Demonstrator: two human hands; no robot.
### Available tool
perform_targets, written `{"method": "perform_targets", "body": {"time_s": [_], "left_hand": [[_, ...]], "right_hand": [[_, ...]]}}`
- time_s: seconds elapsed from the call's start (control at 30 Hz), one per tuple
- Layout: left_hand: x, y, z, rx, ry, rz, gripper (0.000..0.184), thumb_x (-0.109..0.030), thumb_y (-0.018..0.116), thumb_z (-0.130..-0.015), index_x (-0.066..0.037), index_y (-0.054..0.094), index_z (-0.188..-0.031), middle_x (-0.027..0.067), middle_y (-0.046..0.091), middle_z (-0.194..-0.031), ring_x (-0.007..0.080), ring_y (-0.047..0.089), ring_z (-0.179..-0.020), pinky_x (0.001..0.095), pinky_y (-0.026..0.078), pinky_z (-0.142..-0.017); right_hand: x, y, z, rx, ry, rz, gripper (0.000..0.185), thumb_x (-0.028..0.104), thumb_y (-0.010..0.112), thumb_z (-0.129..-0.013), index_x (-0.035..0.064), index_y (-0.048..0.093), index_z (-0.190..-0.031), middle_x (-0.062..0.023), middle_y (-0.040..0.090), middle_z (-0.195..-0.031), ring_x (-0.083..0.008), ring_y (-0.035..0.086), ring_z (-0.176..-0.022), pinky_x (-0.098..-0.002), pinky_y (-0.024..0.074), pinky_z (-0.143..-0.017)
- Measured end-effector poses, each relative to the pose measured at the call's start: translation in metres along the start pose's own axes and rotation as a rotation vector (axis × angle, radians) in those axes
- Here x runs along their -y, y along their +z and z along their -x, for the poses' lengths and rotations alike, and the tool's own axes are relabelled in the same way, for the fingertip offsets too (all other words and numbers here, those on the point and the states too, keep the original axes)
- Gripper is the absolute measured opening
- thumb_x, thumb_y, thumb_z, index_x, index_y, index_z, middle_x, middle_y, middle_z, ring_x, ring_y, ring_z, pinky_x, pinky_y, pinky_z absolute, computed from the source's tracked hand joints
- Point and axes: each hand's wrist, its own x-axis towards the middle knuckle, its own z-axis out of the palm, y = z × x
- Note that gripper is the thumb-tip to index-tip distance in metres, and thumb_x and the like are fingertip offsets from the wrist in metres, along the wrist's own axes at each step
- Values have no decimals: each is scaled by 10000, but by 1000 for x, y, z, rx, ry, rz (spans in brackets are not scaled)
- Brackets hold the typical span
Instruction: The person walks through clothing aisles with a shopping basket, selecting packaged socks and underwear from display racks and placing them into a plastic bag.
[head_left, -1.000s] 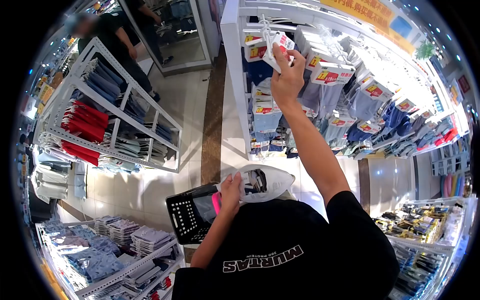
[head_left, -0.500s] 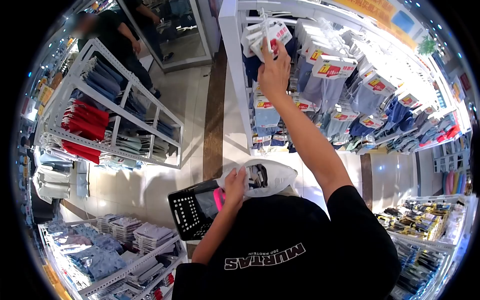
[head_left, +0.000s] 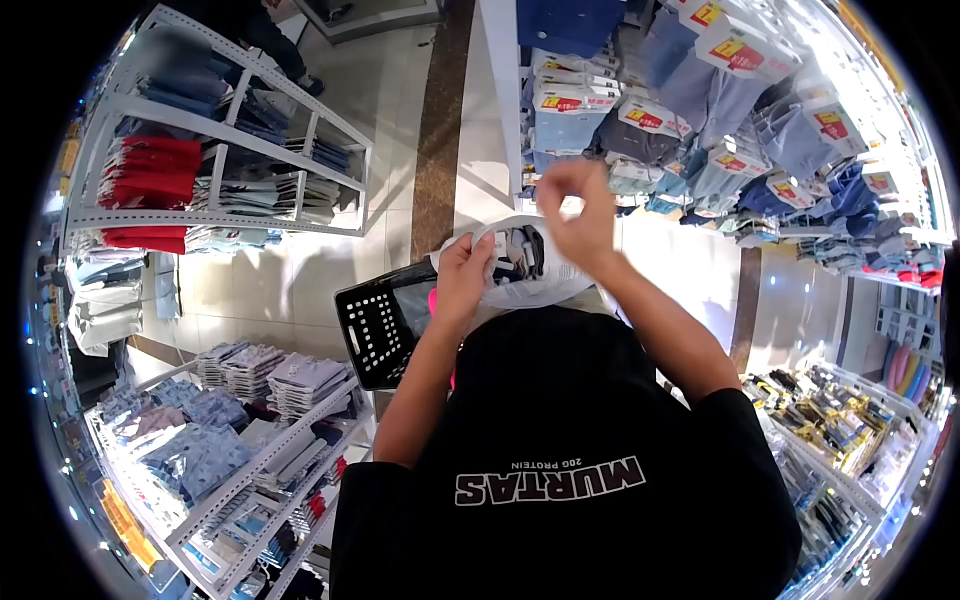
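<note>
My left hand [head_left: 463, 270] is closed on the rim of a white plastic bag [head_left: 520, 292] in front of my body. Inside the bag, dark and pale small pieces [head_left: 525, 252] show, too small to name. My right hand [head_left: 582, 215] is just above the bag's far right edge, thumb and fingers curled into a ring. Whether a small thing sits between those fingertips, I cannot make out. Beside my left forearm is a black basket [head_left: 365, 335] with square holes, and a bright pink strip [head_left: 433, 302] shows next to my wrist.
Ahead on the right, a rack holds hanging blue and grey clothes [head_left: 735, 95] with red-and-yellow price cards. A white shelf frame [head_left: 230, 145] with red folded clothes [head_left: 150, 175] stands left. Shelves of folded clothes [head_left: 310, 382] and packaged goods [head_left: 815, 420] flank me. A person's legs [head_left: 285, 45] show far left.
My right hand has come down from the price cards on the hanging rack to above the bag. My left hand stays on the bag. The view has tilted downward.
</note>
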Motion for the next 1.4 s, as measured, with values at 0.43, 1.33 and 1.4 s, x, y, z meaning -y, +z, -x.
{"method": "perform_targets", "body": {"time_s": [0.43, 1.33, 1.4], "left_hand": [[-28, 51, 15, 87, -69, -36, 267, -256, 551, -997, -91, 597, -793, -79, 494, -633, 9, 399, -509, 193, 294, -461], [5, 50, 22, 71, -88, -118, 350, -299, 539, -1007, -85, 539, -730, -48, 466, -580, 34, 375, -443, 213, 270, -397], [7, 54, 23, 89, -80, -145, 359, -307, 544, -1004, -78, 547, -728, -45, 476, -591, 36, 384, -473, 218, 289, -428]], "right_hand": [[-120, 49, 89, 1135, 464, 164, 318, 303, 642, -785, 57, 678, -983, -187, 681, -1019, -356, 637, -996, -443, 485, -864], [-103, -52, 99, 1228, 648, 515, 433, 293, 679, -765, 33, 580, -1096, -216, 651, -1048, -359, 614, -1049, -418, 483, -894], [-93, -43, 104, 1052, 587, 539, 463, 317, 692, -766, 30, 584, -1112, -211, 638, -1088, -372, 615, -1034, -443, 482, -894]]}}
